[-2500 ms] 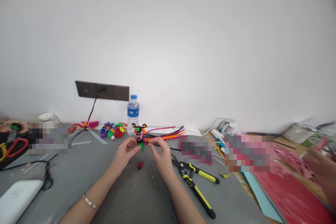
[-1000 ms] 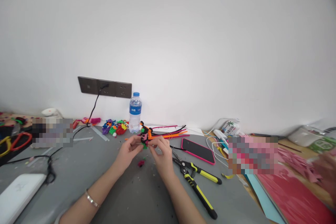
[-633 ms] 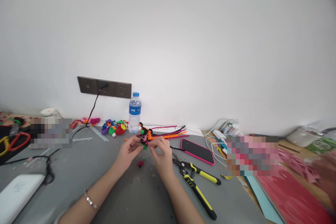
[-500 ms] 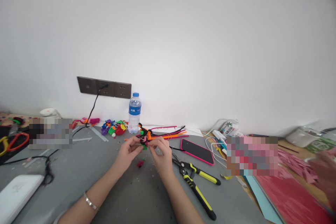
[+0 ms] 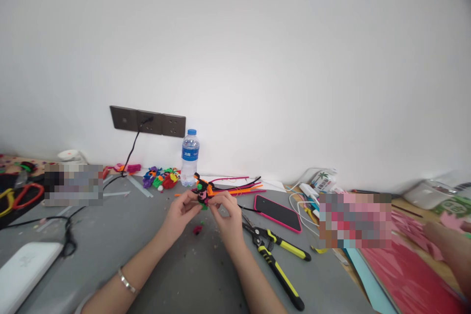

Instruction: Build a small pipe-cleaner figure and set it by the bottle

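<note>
Over the middle of the grey table, a small fuzzy pipe-cleaner figure (image 5: 202, 190) in black, orange, green and pink is held up between both hands. My left hand (image 5: 180, 215) pinches its left side with thumb and fingers. From the right, my right hand (image 5: 228, 216) has its fingertips closed on the figure's other side, which they partly cover. Below the hands lies a small dark-pink fuzzy piece (image 5: 197, 229). Loose pipe cleaners (image 5: 243, 189) in orange, pink and black lie behind my right hand. To its right rest yellow-and-black pliers (image 5: 274, 250).
A water bottle (image 5: 190, 157) stands by the wall beside colourful fuzzy figures (image 5: 162, 178). A pink-edged phone (image 5: 277, 214) lies right. At left are scissors (image 5: 27, 197), a black cable (image 5: 66, 235) and a white device (image 5: 27, 274). Another person's hand (image 5: 447, 250) is over red paper (image 5: 415, 274).
My hands keep their pinch on the figure with hardly any movement. At the far right, the other person's hand has moved up and further over the pink paper pieces. The view has shifted slightly.
</note>
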Tool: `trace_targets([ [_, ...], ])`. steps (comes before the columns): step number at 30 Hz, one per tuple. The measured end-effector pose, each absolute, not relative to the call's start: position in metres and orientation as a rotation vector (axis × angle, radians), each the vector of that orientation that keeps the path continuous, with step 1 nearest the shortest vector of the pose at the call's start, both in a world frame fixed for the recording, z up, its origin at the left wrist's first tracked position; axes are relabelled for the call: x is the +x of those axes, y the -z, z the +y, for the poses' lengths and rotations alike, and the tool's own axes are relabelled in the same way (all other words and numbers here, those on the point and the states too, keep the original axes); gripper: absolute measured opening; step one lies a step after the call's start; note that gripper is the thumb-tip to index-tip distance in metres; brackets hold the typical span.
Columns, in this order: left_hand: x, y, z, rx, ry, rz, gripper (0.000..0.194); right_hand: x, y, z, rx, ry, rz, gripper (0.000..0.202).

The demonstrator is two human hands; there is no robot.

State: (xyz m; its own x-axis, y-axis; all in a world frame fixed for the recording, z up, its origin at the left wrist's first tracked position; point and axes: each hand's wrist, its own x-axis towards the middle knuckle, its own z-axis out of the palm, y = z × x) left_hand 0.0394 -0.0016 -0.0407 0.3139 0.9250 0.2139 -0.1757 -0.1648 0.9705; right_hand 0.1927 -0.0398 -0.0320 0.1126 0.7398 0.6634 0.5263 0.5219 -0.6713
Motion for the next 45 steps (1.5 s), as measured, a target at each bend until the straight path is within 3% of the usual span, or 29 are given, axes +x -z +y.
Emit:
trace_targets([
  [45,0.038,0.052,0.007,1.427,-1.138,0.759,0.023,0.193,0.036,-0.035,-1.106,-0.281,-1.554,0.013],
])
